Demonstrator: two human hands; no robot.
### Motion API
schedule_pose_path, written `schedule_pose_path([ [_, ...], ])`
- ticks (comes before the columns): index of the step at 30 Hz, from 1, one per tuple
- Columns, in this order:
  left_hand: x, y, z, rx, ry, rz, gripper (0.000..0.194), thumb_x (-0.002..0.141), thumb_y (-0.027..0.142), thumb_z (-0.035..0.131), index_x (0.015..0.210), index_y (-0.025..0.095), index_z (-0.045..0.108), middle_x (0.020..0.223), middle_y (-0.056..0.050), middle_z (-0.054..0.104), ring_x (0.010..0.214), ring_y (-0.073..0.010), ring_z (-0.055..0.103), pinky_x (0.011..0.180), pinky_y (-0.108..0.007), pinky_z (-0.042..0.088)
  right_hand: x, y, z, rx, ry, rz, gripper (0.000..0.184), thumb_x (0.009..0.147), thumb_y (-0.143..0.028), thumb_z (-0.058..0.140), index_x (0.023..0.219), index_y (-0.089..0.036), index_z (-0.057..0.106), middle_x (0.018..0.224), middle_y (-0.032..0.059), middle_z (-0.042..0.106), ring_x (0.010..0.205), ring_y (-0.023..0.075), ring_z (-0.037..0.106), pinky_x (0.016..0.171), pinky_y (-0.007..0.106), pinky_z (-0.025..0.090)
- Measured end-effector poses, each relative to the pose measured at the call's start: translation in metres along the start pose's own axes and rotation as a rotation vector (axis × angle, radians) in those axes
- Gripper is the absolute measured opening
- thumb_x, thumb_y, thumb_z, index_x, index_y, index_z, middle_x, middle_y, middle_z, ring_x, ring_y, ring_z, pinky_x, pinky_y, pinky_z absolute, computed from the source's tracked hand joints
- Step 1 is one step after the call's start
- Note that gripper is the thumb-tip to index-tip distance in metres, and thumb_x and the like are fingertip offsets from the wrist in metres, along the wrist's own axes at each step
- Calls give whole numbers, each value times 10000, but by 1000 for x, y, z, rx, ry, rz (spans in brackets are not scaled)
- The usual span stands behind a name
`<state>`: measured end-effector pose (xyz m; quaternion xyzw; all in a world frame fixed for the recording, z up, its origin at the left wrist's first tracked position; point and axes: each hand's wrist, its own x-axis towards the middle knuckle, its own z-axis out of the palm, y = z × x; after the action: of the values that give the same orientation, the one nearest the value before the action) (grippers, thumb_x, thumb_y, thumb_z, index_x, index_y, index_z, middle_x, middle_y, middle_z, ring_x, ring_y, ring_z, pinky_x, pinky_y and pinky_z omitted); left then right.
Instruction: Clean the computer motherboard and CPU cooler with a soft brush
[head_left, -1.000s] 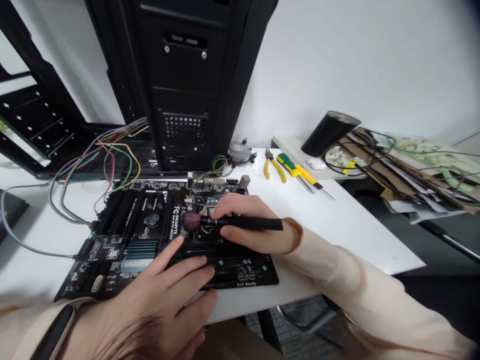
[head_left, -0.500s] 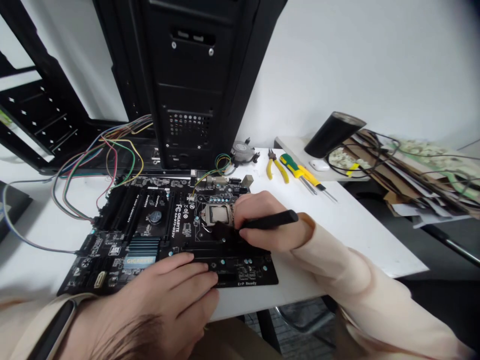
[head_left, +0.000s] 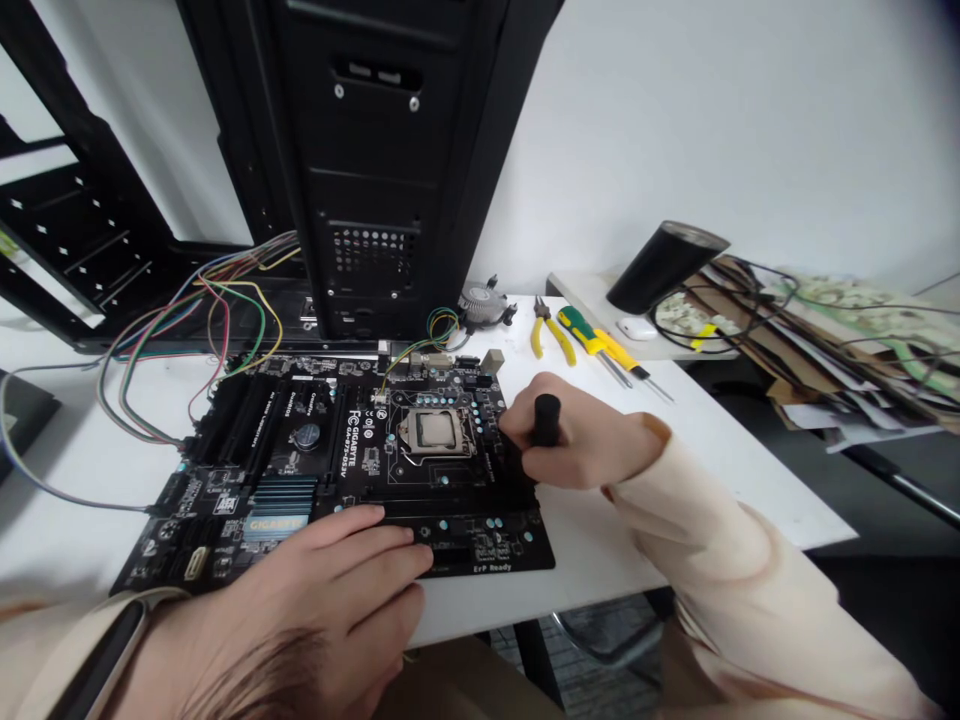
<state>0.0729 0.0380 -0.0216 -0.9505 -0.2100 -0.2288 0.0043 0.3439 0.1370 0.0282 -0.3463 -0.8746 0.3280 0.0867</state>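
With the clock face centred on the flat, black, rectangular circuit board (head_left: 356,485), it lies on a smooth white tabletop (head_left: 739,490), its surface rough with ridged slots, tiny cylinders and printed white lettering. The bare left hand (head_left: 300,620) reaches over its near edge at six o'clock, palm down, fingers extended and gripping nothing. The bare right hand (head_left: 581,435), at three o'clock, has its fingers closed around a slim black cylindrical brush (head_left: 547,418); the round handle end points at the viewer, and the bristles cannot be made out against the dark board. Between hands and slots, toward two o'clock, sits a square silvery metal processor (head_left: 436,430) in its metal frame. A finned bluish metal heatsink (head_left: 280,505) lies toward eight o'clock. Thin multicoloured plastic-coated wires (head_left: 150,370) loop in at ten o'clock, and a black sheet-metal computer case (head_left: 375,180) towers at twelve. Yellow-handled metal pliers (head_left: 551,330) lie at two o'clock, beside green-and-yellow screwdrivers (head_left: 581,330).
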Motion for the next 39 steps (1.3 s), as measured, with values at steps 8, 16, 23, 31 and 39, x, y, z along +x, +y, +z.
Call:
schedule_pose_path([
  [8, 0, -1, 1, -1, -21, 7, 178, 955, 276, 495, 976, 201, 655, 1127, 22, 698, 1056, -142, 610, 1194, -269, 175, -5, 5, -5, 147, 242, -240, 127, 749, -173, 535, 627, -170, 570, 566, -8, 546, 522, 93, 484, 494, 224, 367],
  [16, 2, -2, 2, -9, 14, 15, 170, 937, 239, 500, 951, 188, 662, 1108, 11, 703, 1039, -141, 615, 1158, -280, 276, 5, 4, 2, 76, 72, -293, 113, 794, -134, 561, 691, -137, 609, 606, 1, 589, 541, 76, 517, 506, 183, 407],
  [23, 3, -2, 1, -13, 23, 4, 189, 943, 221, 483, 938, 189, 669, 1076, 19, 708, 1021, -133, 617, 1149, -267, 278, -2, 10, -2, 58, 55, -57, 126, 648, -130, 491, 527, -163, 500, 496, -39, 434, 481, 68, 379, 442, 203, 307],
  [31, 2, -1, 0, -20, 34, 8, 195, 944, 221, 483, 945, 188, 675, 1096, 16, 704, 1022, -135, 615, 1155, -262, 256, -4, 8, -8, -60, 81, 48, 181, 592, -174, 455, 463, -198, 330, 450, -62, 252, 436, 60, 242, 389, 225, 188],
  [39, 1, -3, 1, -11, 4, 22, 164, 927, 245, 521, 978, 195, 669, 1112, 14, 693, 1075, -145, 592, 1162, -286, 245, -14, 19, -15, 140, 245, -149, 174, 702, -191, 542, 540, -195, 479, 476, -21, 461, 483, 108, 438, 506, 266, 377],
])
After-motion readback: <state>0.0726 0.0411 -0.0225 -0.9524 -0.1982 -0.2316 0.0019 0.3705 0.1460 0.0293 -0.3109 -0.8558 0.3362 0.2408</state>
